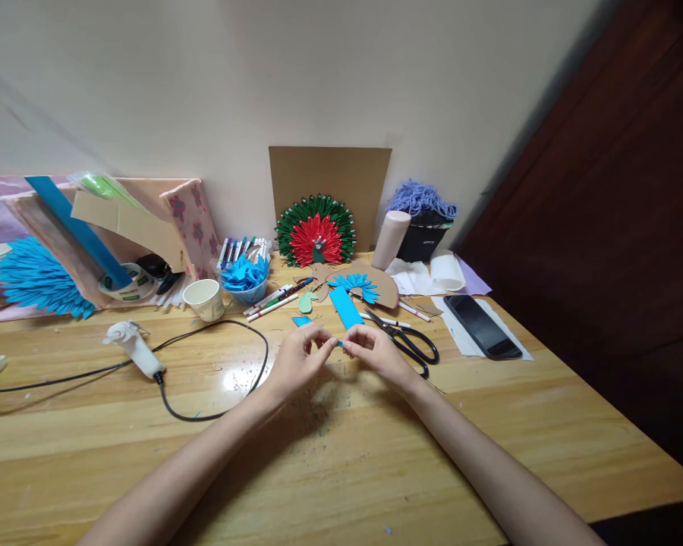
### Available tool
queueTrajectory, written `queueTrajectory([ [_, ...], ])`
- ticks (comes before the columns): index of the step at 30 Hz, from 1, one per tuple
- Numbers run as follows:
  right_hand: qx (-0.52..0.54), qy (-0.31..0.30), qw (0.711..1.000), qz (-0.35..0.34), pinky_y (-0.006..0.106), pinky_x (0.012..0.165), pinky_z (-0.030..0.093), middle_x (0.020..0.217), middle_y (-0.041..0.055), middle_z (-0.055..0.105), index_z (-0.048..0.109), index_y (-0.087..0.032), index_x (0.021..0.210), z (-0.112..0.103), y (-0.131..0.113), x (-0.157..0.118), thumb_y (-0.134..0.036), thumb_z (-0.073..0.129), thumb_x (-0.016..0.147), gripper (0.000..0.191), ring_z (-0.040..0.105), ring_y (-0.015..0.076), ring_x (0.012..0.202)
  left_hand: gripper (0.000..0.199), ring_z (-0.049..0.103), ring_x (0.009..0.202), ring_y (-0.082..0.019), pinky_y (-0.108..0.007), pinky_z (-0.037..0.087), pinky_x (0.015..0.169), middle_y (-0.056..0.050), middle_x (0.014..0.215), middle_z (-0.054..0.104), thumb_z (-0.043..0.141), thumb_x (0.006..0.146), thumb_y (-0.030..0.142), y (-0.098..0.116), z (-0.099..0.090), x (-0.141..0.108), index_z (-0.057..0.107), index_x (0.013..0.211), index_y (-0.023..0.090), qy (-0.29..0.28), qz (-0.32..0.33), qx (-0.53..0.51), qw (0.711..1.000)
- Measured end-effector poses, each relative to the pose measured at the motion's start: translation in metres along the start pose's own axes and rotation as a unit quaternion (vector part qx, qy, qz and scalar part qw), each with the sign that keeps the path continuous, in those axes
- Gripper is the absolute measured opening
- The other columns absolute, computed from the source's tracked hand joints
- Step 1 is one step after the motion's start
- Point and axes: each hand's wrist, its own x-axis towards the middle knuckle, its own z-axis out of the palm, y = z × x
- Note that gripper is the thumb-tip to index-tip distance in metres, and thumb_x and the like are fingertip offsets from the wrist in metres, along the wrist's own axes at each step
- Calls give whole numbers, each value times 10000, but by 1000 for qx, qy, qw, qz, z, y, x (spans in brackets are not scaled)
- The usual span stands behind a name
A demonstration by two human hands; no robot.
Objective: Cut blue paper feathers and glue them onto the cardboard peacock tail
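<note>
Between both hands is a small folded blue piece, possibly paper or ribbon. My left hand pinches its left end with thumb and fingertips, and my right hand pinches the other end. Just beyond them lies a flat blue strip, and a loose blue petal is near my left fingers. Black-handled scissors rest beside my right hand. Behind the strip, a brown cardboard cutout carries a fan of blue petals. A pale green leaf-shaped cutout lies to its left.
A white glue gun with a looped black cord is at left. Behind are a paper cup, a bowl of blue petals and a red-green peacock. A phone lies right, near a pale bottle.
</note>
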Motion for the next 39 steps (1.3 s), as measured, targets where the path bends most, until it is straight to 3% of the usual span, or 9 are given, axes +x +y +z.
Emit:
queueTrajectory([
  [5, -21, 17, 1000, -3, 230, 594, 397, 659, -11, 532, 549, -149, 714, -8, 6, 4, -320, 595, 731, 179, 495, 107, 608, 261, 502, 578, -111, -219, 366, 532, -19, 669, 607, 522, 770, 370, -4, -4, 3, 620, 691, 142, 27, -73, -38, 996],
  [9, -34, 74, 997, -19, 255, 627, 434, 670, 4, 560, 540, -156, 709, -13, 10, 8, -335, 589, 732, 187, 536, 131, 640, 301, 497, 559, -115, -219, 361, 512, -22, 681, 620, 515, 763, 418, -11, -6, 5, 628, 710, 144, 53, -100, -58, 992],
  [13, -88, 124, 984, -96, 290, 710, 466, 815, 43, 603, 576, -172, 828, -7, 5, 2, -314, 568, 761, 157, 573, 162, 758, 296, 493, 570, -116, -220, 361, 525, -24, 671, 616, 518, 765, 408, -11, -1, 3, 626, 698, 140, 49, -94, -46, 993],
  [16, -166, 108, 965, -172, 299, 747, 465, 868, 47, 610, 610, -192, 887, 1, -2, -6, -261, 549, 785, 138, 575, 165, 792, 297, 472, 546, -106, -214, 351, 512, -15, 641, 597, 519, 765, 407, -8, 3, 0, 615, 685, 137, 34, -89, -47, 994],
  [20, -214, 85, 950, -213, 294, 733, 465, 840, 37, 628, 635, -213, 911, 7, -6, -11, -218, 530, 805, 150, 578, 166, 797, 311, 473, 535, -100, -207, 349, 500, -12, 652, 600, 507, 772, 422, -6, 6, -2, 611, 697, 138, 12, -82, -70, 994],
  [28, -211, 87, 954, -192, 325, 726, 477, 843, 51, 640, 656, -238, 906, 6, -4, -9, -238, 525, 811, 161, 580, 190, 790, 300, 526, 604, -123, -227, 401, 547, -27, 723, 615, 494, 785, 426, -13, 9, -1, 600, 752, 147, -10, -87, -81, 993],
  [39, -194, 87, 963, -166, 303, 714, 473, 812, 44, 631, 655, -212, 867, 5, -7, -8, -252, 537, 802, 140, 581, 175, 767, 230, 530, 664, -120, -214, 392, 558, -17, 744, 592, 499, 798, 367, -17, 10, -1, 592, 796, 157, -1, -40, -53, 998],
])
